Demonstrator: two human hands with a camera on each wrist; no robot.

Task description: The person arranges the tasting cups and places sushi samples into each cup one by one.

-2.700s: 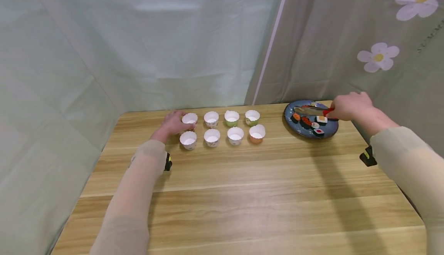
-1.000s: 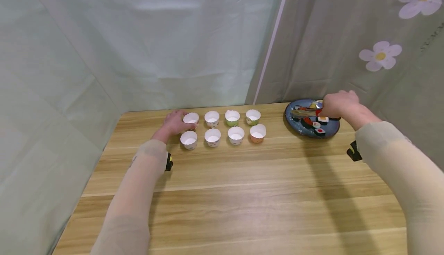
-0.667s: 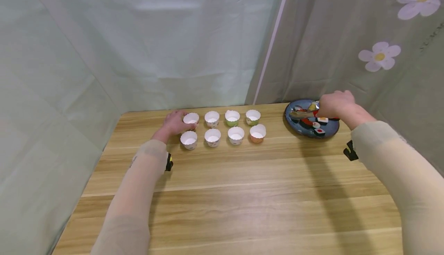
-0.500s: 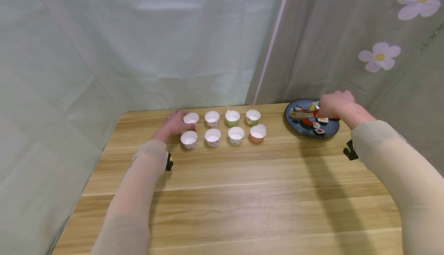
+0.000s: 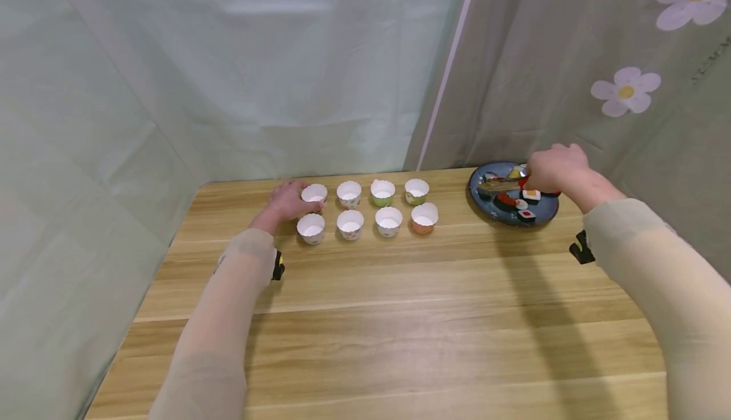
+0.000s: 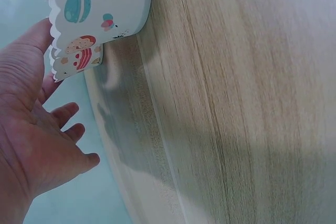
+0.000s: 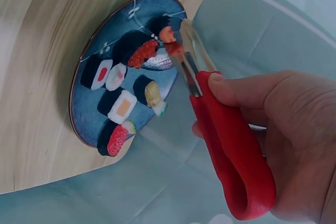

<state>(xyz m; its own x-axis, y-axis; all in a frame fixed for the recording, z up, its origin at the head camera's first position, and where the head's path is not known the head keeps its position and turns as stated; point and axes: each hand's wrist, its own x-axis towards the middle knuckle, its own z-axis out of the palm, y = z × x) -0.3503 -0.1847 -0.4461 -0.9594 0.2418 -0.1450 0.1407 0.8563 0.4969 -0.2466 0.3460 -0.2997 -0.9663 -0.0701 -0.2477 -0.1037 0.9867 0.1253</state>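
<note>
My left hand [image 5: 287, 201] holds the side of the back-left paper baking cup [image 5: 314, 191], thumb in front, index finger behind. In the left wrist view, its other fingers spread loosely; a nearer printed cup [image 6: 118, 3] partly hides the held one. My right hand [image 7: 302, 114] grips red-handled tongs [image 7: 231, 135], thumb on one handle. The tongs' metal tips reach over a blue plate [image 7: 84, 119] of several toy sushi pieces, beside an orange-topped piece [image 7: 167, 34]. Whether the tips pinch a piece, I cannot tell.
Several baking cups stand in two rows, including a green one [image 5: 382, 198] behind and an orange one [image 5: 423, 223] in front. The plate rests at the wooden table's [image 5: 365, 325] back-right edge. A curtain [image 5: 320, 90] hangs just behind the table.
Since the earliest frame, my right hand has shifted left with the tongs over the plate. The left hand has stayed at the same cup, and the cups stand as before.
</note>
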